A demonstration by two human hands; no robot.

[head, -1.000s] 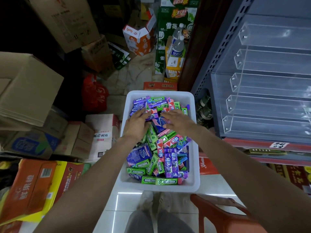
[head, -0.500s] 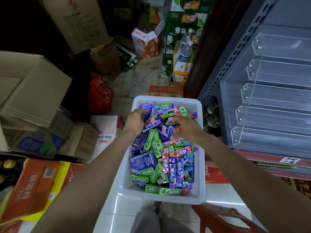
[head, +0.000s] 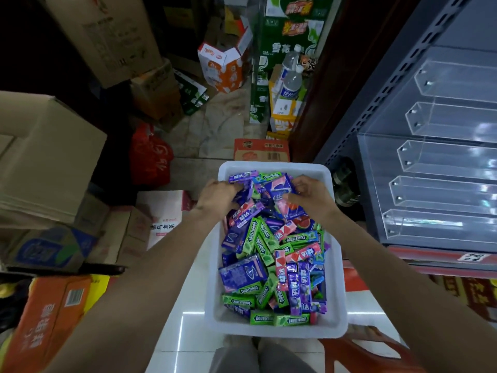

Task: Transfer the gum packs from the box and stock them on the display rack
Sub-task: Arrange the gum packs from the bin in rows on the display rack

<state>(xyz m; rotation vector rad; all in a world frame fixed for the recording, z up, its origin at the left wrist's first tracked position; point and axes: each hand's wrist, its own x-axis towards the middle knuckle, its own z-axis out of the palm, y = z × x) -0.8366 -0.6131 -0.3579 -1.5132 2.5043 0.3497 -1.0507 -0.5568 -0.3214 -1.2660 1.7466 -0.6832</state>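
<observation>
You see a white box (head: 336, 278) heaped with green, purple, blue and pink-and-red gum packs (head: 271, 254). Your display rack (head: 435, 157) is clear plastic on grey shelving, and a red bag (head: 150, 157) lies beside brown cartons (head: 48, 157).

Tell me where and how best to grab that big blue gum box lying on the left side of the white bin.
Take the big blue gum box across its two long edges, coming straight down from above. It lies flat, broad face up, atop the green Doublemint packs, so those edges look exposed, and the white bin wall to its left likely blocks a sideways approach.
</observation>
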